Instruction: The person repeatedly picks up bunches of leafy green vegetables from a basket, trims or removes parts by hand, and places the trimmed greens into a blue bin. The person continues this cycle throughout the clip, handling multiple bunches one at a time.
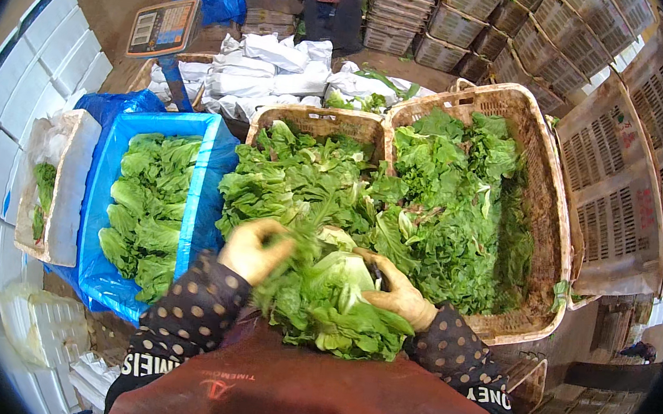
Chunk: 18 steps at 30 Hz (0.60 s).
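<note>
A head of leafy lettuce [345,275] lies upside down over my apron front, its pale base uppermost. My right hand [401,296] grips its right side, and a small dark object [383,280], perhaps a knife handle, shows between thumb and fingers. On the other side my left hand [257,252] is blurred, its fingers curled around the edge of loose lettuce leaves [289,263]. Just beyond both hands, a brown plastic crate [322,122] is heaped with lettuce. To the left, trimmed lettuce heads [147,206] lie in rows inside a blue-lined box [202,193].
A larger crate [547,230] at right holds loose leaves. White wrapped bundles [273,73] and a digital scale [162,28] stand behind. Foam boxes [45,49] line the left side, near a small foam box [77,180]. Stacked crates [456,26] rise at the back right.
</note>
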Each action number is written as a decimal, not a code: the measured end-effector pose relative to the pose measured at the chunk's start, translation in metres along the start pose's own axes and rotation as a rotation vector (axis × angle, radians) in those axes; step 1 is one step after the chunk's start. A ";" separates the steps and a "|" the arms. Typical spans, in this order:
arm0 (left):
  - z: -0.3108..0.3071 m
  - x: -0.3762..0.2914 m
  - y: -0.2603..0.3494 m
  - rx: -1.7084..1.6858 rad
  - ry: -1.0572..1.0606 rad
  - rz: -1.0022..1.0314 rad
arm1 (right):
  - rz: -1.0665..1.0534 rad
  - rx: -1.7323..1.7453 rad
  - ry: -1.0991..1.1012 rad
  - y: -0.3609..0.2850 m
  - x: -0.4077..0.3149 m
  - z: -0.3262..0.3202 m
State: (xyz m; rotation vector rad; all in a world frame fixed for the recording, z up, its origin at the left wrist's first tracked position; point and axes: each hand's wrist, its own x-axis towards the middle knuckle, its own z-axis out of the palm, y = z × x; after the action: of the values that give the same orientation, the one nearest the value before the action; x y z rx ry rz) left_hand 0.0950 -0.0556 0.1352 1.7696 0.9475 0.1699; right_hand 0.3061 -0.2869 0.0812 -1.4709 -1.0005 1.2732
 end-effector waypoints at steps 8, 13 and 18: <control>0.021 0.006 -0.023 -0.155 -0.487 0.347 | -0.342 0.163 0.124 -0.019 0.013 0.013; 0.026 0.008 -0.015 -0.115 -0.327 0.433 | -0.408 -0.199 0.007 -0.064 0.027 -0.022; -0.024 0.024 -0.014 0.347 -0.132 0.484 | -0.273 -0.740 0.146 -0.125 0.047 -0.081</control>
State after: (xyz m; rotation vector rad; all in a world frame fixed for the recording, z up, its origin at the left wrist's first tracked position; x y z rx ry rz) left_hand 0.0911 -0.0207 0.1258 2.2834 0.4566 0.2016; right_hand 0.3916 -0.2213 0.1945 -1.8483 -1.6075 0.5983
